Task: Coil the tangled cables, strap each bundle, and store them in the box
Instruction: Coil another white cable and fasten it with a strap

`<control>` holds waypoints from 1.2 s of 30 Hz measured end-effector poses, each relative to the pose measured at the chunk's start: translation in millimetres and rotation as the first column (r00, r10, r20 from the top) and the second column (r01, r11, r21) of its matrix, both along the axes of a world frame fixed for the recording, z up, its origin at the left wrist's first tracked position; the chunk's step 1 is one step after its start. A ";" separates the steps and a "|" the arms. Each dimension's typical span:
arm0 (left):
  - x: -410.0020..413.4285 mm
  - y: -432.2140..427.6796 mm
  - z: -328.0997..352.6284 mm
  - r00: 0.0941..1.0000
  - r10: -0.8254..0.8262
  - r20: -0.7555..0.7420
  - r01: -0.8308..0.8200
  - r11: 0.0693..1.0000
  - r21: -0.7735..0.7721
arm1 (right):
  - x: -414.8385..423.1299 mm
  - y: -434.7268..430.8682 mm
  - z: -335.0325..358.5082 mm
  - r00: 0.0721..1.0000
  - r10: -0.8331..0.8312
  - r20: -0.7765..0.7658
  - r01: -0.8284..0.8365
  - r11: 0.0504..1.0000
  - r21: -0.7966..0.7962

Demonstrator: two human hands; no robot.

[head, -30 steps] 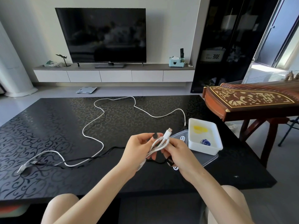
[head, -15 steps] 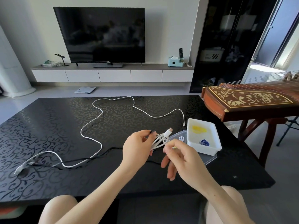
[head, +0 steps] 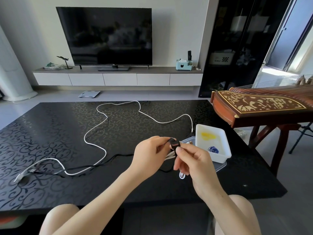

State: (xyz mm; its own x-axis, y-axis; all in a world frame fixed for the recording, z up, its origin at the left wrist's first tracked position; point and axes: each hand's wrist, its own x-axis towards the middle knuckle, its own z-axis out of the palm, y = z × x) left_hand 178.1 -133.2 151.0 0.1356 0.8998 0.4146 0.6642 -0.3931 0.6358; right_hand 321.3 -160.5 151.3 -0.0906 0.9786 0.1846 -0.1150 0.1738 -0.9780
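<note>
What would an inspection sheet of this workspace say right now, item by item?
Surface: black patterned table.
Job's things: white box, yellow bit and blue bit inside, on clear lid; coiled white bundle; black strap.
Clutter: small white piece under the right hand, unclear.
Hands: left hand grips the bundle; right hand pinches the strap.
Cables: loose white cable and black cable sprawl across the table.
Surroundings: TV, wooden zither, floor scale.

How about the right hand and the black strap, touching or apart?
Touching. Head view shows the right hand pinching the black strap at the coiled cable.
</note>
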 end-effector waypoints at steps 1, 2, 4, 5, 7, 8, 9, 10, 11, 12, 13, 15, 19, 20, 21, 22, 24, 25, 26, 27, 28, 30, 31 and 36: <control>-0.2 -0.3 0.5 0.999 -0.026 0.027 0.026 0.999 0.025 | 0.3 0.6 0.3 0.999 0.005 -0.044 -0.006 0.999 -0.032; -0.5 -1.1 0.5 0.998 -0.045 0.051 0.042 0.998 0.053 | 0.6 0.5 0.6 0.998 0.014 -0.061 -0.017 0.999 -0.050; -1.4 -2.6 0.2 0.995 -0.069 0.075 0.059 0.991 0.122 | 1.1 0.3 0.1 0.998 0.036 -0.057 -0.040 0.997 -0.061; -1.7 -3.0 -0.5 0.994 -0.079 0.073 0.067 0.986 0.154 | 1.6 0.3 -0.6 0.997 0.048 -0.055 -0.051 0.997 -0.062; -2.4 -3.0 -1.9 0.993 -0.098 0.058 0.085 0.975 0.204 | 3.4 0.2 -0.9 0.995 0.085 -0.051 -0.087 0.995 -0.047; -2.3 -2.8 -2.2 0.993 -0.108 0.056 0.093 0.971 0.218 | 4.1 0.0 -0.3 0.993 0.110 -0.050 -0.111 0.993 -0.030; -1.9 -2.6 -2.0 0.991 -0.117 0.059 0.102 0.970 0.222 | 4.8 -0.3 0.0 0.989 0.135 -0.053 -0.136 0.991 -0.013; -1.5 -2.7 -1.7 0.991 -0.121 0.056 0.105 0.968 0.226 | 5.5 -0.5 0.4 0.986 0.156 -0.058 -0.157 0.988 -0.002; -0.9 -2.5 -1.8 0.992 -0.120 0.043 0.107 0.966 0.237 | 6.4 -0.7 0.1 0.984 0.169 -0.062 -0.169 0.986 0.006; -0.9 -2.6 -1.9 0.993 -0.120 0.021 0.111 0.961 0.252 | 7.1 -0.7 -0.1 0.983 0.172 -0.060 -0.172 0.985 0.009; -0.8 -2.3 -2.0 0.992 -0.124 -0.004 0.121 0.958 0.261 | 7.7 -0.6 -0.8 0.984 0.168 -0.053 -0.168 0.986 0.010; -1.7 -2.1 -1.6 0.988 -0.140 -0.072 0.154 0.954 0.258 | 8.7 -0.7 -2.8 0.987 0.155 -0.041 -0.155 0.988 0.003; -2.7 -1.8 0.5 0.969 -0.108 -0.221 0.173 0.938 0.300 | 9.4 -1.6 -6.9 0.991 0.132 -0.036 -0.132 0.991 -0.015; -2.9 -2.2 1.4 0.964 -0.098 -0.247 0.176 0.931 0.318 | 9.2 -1.8 -7.6 0.991 0.128 -0.035 -0.129 0.992 -0.019; -3.1 -2.4 2.7 0.958 -0.088 -0.272 0.181 0.924 0.338 | 8.9 -1.9 -7.9 0.992 0.125 -0.035 -0.126 0.992 -0.025; -3.6 -2.5 3.9 0.952 -0.079 -0.296 0.187 0.915 0.357 | 8.5 -2.0 -8.1 0.992 0.123 -0.034 -0.124 0.992 -0.033; -4.5 -2.7 5.7 0.940 -0.068 -0.336 0.202 0.901 0.384 | 7.8 -2.0 -7.8 0.992 0.121 -0.032 -0.122 0.991 -0.048; -5.0 -2.8 6.5 0.934 -0.068 -0.352 0.211 0.897 0.389 | 7.4 -1.9 -7.5 0.992 0.121 -0.030 -0.123 0.991 -0.053; -5.7 -2.9 7.2 0.928 -0.067 -0.367 0.219 0.894 0.391 | 6.9 -2.0 -7.3 0.992 0.121 -0.029 -0.123 0.991 -0.057; -6.4 -2.9 8.1 0.921 -0.066 -0.384 0.227 0.891 0.393 | 6.2 -1.8 -7.3 0.992 0.120 -0.033 -0.122 0.991 -0.062; -7.2 -3.0 8.6 0.914 -0.063 -0.402 0.235 0.888 0.396 | 5.5 -1.6 -7.4 0.992 0.118 -0.041 -0.120 0.990 -0.070; -8.6 -2.0 9.7 0.894 -0.052 -0.444 0.251 0.881 0.402 | 4.2 -0.3 -7.7 0.992 0.114 -0.061 -0.119 0.988 -0.095; -9.0 -0.9 10.2 0.885 -0.045 -0.463 0.257 0.877 0.406 | 4.0 0.8 -8.1 0.991 0.115 -0.074 -0.123 0.986 -0.110; -10.5 2.3 8.2 0.877 -0.050 -0.478 0.261 0.885 0.385 | 4.2 5.0 -15.1 0.981 0.133 -0.142 -0.155 0.975 -0.157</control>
